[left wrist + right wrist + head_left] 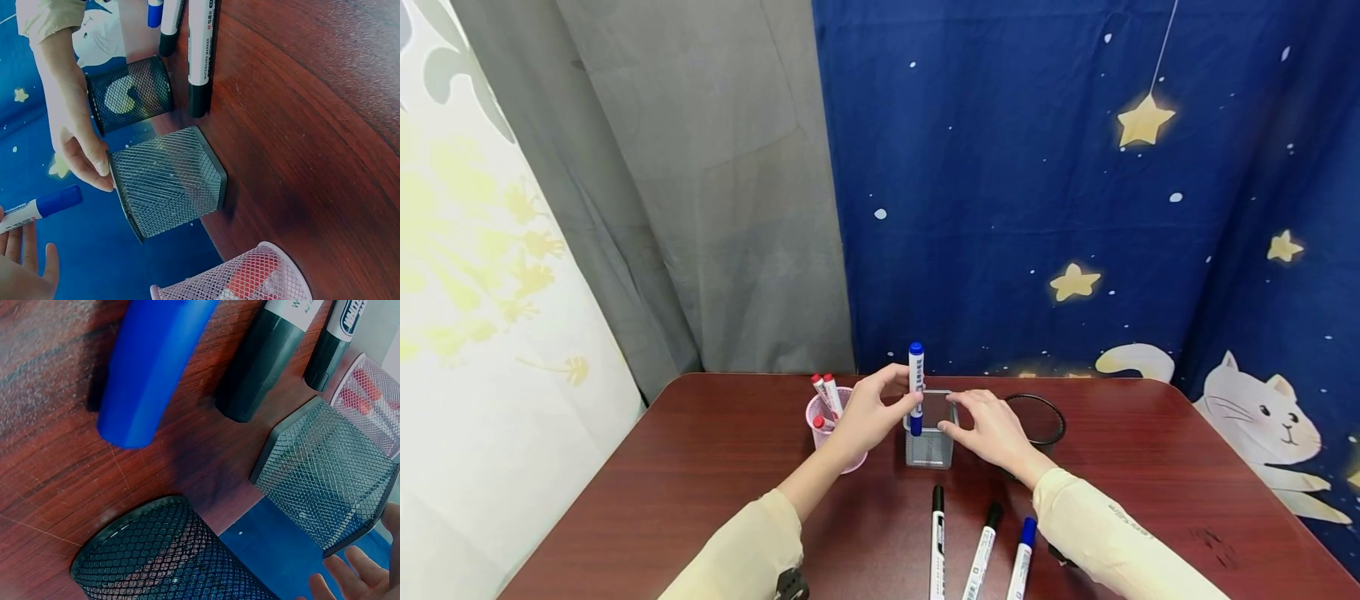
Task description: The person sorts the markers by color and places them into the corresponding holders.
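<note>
My left hand (867, 414) pinches a blue-capped whiteboard marker (916, 373) upright, with its blue cap end down over the mouth of a square grey mesh pen holder (929, 451). In the left wrist view, the cap end of the marker (59, 201) is outside the holder, near its rim. My right hand (992, 428) holds the right side of the holder's rim with thumb and fingers. The left wrist view shows the holder (169, 184) with nothing visible through its mesh walls.
Left of the holder stands a pink mesh cup (814, 408) with several red-capped markers (831, 393). A round black mesh cup (1063, 427) is behind my right hand. Nearer lie two black-capped markers (937, 542) (979, 560) and a blue-capped one (1022, 560). Curtains (1000, 208) hang behind the table.
</note>
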`<state>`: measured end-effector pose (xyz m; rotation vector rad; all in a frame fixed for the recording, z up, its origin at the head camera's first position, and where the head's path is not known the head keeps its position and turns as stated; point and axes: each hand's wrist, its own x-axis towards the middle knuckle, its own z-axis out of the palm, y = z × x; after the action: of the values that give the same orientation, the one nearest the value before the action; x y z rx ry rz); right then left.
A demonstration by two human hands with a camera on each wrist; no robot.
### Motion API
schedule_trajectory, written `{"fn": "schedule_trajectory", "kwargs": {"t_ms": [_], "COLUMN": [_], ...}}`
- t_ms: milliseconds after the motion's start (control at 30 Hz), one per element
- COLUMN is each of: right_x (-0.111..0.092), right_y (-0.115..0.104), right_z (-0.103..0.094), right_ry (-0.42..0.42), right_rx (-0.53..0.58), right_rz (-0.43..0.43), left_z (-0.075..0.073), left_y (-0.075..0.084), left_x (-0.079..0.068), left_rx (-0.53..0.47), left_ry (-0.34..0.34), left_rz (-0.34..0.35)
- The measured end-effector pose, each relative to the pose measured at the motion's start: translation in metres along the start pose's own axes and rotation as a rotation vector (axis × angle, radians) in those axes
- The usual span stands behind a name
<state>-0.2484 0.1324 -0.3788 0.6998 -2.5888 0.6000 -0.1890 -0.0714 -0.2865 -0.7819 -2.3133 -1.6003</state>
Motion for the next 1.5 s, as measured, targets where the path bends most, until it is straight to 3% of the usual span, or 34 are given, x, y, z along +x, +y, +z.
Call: {"fn": "schedule_trajectory", "kwargs": {"t_ms": [167,433,667,733,1267,1500], "right_x": [0.000,-0.001,-0.001,-0.001,-0.001,-0.001], "right_y": [-0.001,-0.001,0.000,0.001,0.000,0.000], "right_z": [-0.001,0.000,0.000,0.001,0.001,0.001], "right_ry": [0.003,0.016,0.009,0.013,0.017,0.011], "right_rx": [-0.004,-0.004,0.009,0.004,0.000,-0.002], "right_rz": [-0.002,-0.011,-0.005,-0.010,0.002,0.004], "left_z": [0.000,0.001,0.008,0.009,0.017,0.021], "left_y": [-0.003,-0.009,-0.049,-0.053,-0.070,-0.077], "left_x": [0.006,0.012,0.025,0.027,0.032,0.028], "left_rx": [0.035,0.054,0.049,0.059,0.078,0.099], "left_ry": [0.024,0.060,0.090,0.090,0.084,0.082], "left_rz": [0.046,0.055,0.056,0.055,0.041,-0.008]}}
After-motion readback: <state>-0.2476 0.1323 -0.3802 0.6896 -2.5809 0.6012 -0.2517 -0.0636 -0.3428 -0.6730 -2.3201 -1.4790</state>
